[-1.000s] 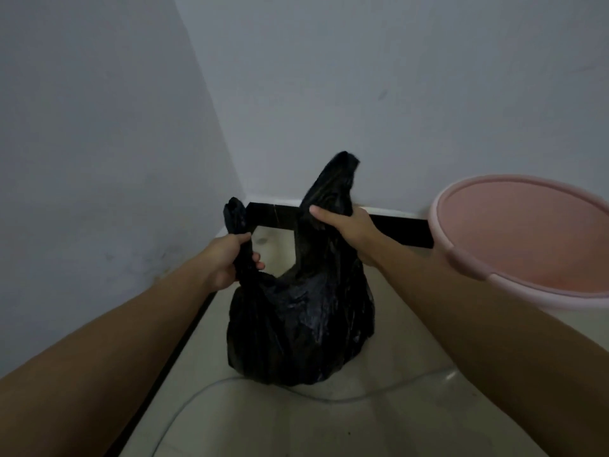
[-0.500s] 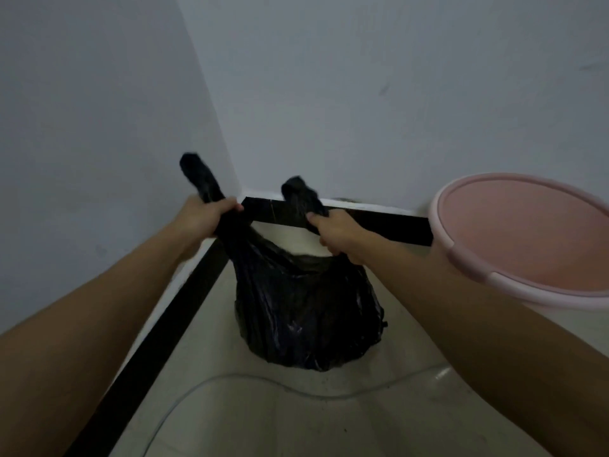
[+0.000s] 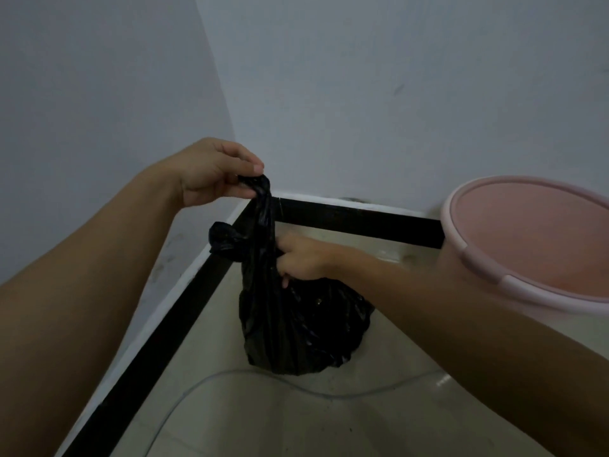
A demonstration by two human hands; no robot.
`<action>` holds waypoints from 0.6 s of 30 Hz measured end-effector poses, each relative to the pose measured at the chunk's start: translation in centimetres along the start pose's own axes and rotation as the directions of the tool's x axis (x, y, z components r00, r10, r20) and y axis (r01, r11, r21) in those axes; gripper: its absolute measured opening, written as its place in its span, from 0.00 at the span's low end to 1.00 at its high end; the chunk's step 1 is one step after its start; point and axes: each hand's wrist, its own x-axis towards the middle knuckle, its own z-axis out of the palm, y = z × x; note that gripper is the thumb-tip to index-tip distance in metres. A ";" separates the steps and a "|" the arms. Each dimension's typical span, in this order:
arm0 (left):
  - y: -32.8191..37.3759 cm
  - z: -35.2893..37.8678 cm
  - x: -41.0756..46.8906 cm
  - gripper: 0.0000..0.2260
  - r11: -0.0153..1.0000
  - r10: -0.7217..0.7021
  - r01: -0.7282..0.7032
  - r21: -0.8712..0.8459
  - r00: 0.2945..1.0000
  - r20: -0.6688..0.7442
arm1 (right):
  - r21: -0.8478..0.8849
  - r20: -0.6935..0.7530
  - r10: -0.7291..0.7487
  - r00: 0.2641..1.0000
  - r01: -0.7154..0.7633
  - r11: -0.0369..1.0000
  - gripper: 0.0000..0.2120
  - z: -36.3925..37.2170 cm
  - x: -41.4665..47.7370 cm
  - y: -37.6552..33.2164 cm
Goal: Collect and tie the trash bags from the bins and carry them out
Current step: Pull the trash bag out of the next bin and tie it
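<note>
Head cam: left hand (image 3: 211, 173) pinches trash bag (image 3: 296, 324) handle; below that grip, right hand (image 3: 303, 258) clutches the neck, fingertips buried; pink bin (image 3: 484, 268) cropped at frame edge.

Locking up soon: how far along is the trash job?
Done: black trash bag is out of the pink bin, on the floor. In hand: left hand pinches one ear up, right hand grips it lower; no finished knot shows. Left: tying, carrying out.

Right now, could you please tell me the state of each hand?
Left hand: closed, pinching the upper handle of the trash bag.
Right hand: closed, gripping the bag lower down, near its neck.
</note>
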 end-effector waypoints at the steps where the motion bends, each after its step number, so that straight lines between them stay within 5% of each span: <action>1: -0.8 -0.2 0.2 0.06 0.999 -0.034 0.034 -0.029 0.999 -0.021 | 0.096 0.061 0.018 0.998 -0.024 0.995 0.13 0.0 -0.4 -0.1; 6: -4.0 -0.3 0.5 0.06 0.978 -0.179 0.182 -0.100 0.983 0.036 | 0.335 0.348 -0.069 0.935 -0.055 0.940 0.04 0.4 -2.5 -0.3; 10: -5.1 -0.1 0.6 0.05 0.966 -0.226 0.234 -0.112 0.971 0.076 | 0.358 0.207 0.038 0.978 -0.112 0.927 0.19 1.5 -2.7 0.7; 15: -7.4 -0.8 0.1 0.37 0.928 -0.362 0.331 0.174 0.911 0.197 | 0.607 0.064 0.160 0.985 -0.166 0.778 0.24 -0.4 -2.8 2.4; 18: -7.7 0.0 0.1 0.21 0.935 -0.348 0.308 0.173 0.886 0.305 | 0.692 0.038 0.171 0.985 -0.149 0.706 0.24 -1.1 -2.7 3.0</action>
